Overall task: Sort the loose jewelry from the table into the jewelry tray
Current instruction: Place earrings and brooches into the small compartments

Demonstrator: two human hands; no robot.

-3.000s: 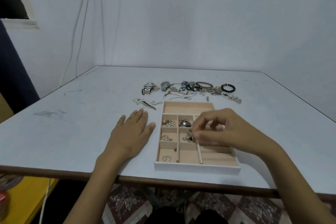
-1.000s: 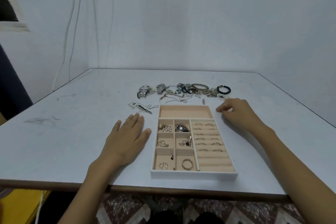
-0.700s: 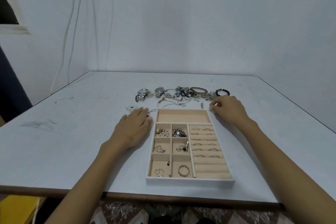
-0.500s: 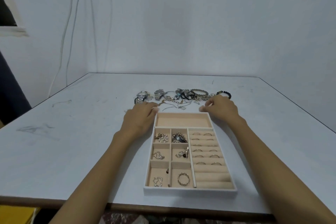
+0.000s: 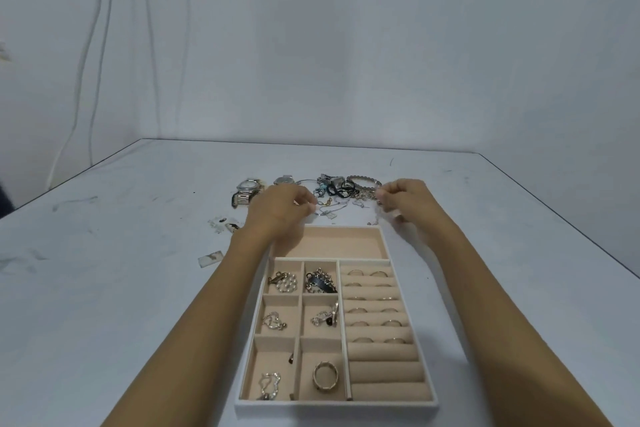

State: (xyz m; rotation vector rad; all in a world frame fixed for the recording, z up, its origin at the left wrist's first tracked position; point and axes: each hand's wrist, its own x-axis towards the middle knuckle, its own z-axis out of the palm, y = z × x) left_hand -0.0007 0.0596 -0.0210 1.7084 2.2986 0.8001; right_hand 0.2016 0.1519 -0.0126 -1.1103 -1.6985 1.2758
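The jewelry tray [image 5: 336, 407] has a white rim and beige lining and lies between my forearms. Its small left compartments hold earrings, chains and a ring [image 5: 325, 376]. Several rings sit in the ring rolls [image 5: 375, 308] on the right, and the wide far compartment [image 5: 343, 243] holds nothing. The loose jewelry pile [image 5: 337, 187] lies just beyond the tray. My left hand [image 5: 277, 211] hovers at the pile's left side, fingertips pinched on a thin silver chain [image 5: 325, 213]. My right hand [image 5: 405, 199] is at the pile's right side, fingers pinched on a fine chain [image 5: 374, 220].
Two metal watches [image 5: 247, 189] [image 5: 284, 180] lie left of the pile, and a beaded bangle [image 5: 363, 180] lies at its back. Small loose pieces [image 5: 225, 225] and a small card [image 5: 209, 258] sit left of the tray. The white table [image 5: 121, 288] ends near the walls.
My right hand left the tray and went to the pile. My left hand moved from flat on the table up to the pile. Both hands now pinch there.
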